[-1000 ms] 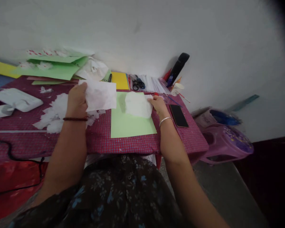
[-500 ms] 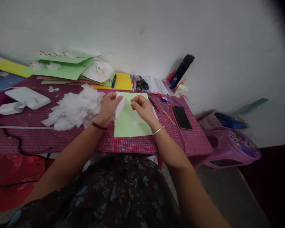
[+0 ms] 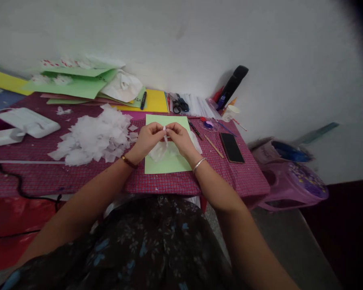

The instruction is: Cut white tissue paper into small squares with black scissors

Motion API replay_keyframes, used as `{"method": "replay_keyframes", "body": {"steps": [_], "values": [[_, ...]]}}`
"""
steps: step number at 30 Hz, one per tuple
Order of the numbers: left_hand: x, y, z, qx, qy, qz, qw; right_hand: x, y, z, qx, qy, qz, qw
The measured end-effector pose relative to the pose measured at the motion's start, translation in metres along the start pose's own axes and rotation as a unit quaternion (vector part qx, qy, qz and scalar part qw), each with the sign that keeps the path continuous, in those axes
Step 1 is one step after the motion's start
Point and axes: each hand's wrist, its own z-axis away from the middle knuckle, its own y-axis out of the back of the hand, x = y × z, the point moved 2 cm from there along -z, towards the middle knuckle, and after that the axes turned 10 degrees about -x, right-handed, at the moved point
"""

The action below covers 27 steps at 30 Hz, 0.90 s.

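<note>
My left hand [image 3: 150,139] and my right hand [image 3: 179,137] meet fingertip to fingertip over a light green sheet of paper [image 3: 172,163]. Both pinch a thin white tissue [image 3: 159,151], which hangs below the fingers and is bunched at the top. Under and beside my right hand, more white tissue [image 3: 196,141] shows at the sheet's right edge. A heap of torn white tissue pieces [image 3: 92,137] lies to the left of my left hand, with a few loose squares near the wrist.
Right of the sheet lie a black pen [image 3: 195,129], a wooden stick [image 3: 213,146] and a phone [image 3: 232,148]. Scissors [image 3: 180,105] and a marker [image 3: 143,100] lie at the back. Green papers [image 3: 75,86] are stacked back left, near a white device [image 3: 30,122]. A pink stool [image 3: 286,187] stands right.
My left hand has moved right with the tissue, and the hands have come together. The tissue, earlier spread upright at my left hand, now hangs gathered between both hands' fingertips.
</note>
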Motion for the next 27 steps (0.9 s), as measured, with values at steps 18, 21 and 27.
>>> {"method": "replay_keyframes", "body": {"steps": [18, 21, 27], "values": [[-0.013, 0.005, -0.005, -0.004, 0.054, 0.113, 0.992, 0.000, 0.003, 0.000, -0.001, 0.056, 0.095, 0.994], [-0.013, 0.005, -0.007, -0.012, 0.065, 0.143, 0.988, 0.000, 0.003, 0.000, 0.006, 0.045, 0.097, 0.994], [-0.009, 0.004, -0.005, -0.045, 0.071, 0.180, 0.980, -0.004, 0.008, 0.000, 0.014, 0.042, 0.070, 0.997]]}}
